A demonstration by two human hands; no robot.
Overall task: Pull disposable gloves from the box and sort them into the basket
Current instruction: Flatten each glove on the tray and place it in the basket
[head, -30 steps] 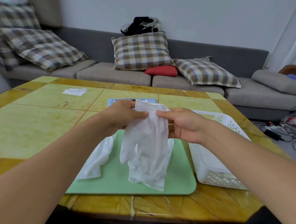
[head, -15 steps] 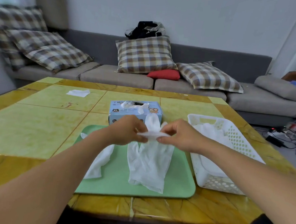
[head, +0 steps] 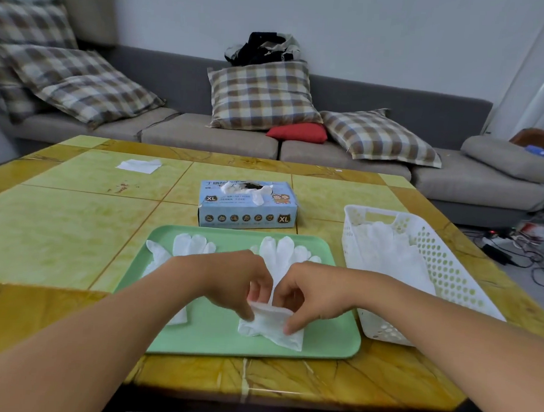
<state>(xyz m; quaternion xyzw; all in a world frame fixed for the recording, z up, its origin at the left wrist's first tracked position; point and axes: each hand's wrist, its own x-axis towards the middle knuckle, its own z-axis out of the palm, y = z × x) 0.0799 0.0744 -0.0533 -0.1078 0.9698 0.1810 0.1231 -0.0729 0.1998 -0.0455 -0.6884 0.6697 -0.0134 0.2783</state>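
A white disposable glove point(head: 279, 254) lies flat on the green tray point(head: 329, 343), fingers pointing away from me. My left hand point(head: 237, 283) and my right hand point(head: 310, 294) pinch its cuff end near the tray's front. A second white glove point(head: 185, 245) lies on the tray's left side, partly hidden under my left forearm. The blue glove box point(head: 248, 209) stands behind the tray with a glove poking out of its opening. The white perforated basket point(head: 445, 267) sits to the right with several white gloves inside.
A white tissue point(head: 139, 166) lies on the yellow-green table point(head: 56, 224) at the far left. A grey sofa with plaid cushions runs behind the table. Cables and a power strip lie on the floor at right.
Both hands have lowered the glove from hanging in the air to lying flat on the tray, and moved toward me to its cuff end. The glove box came into view.
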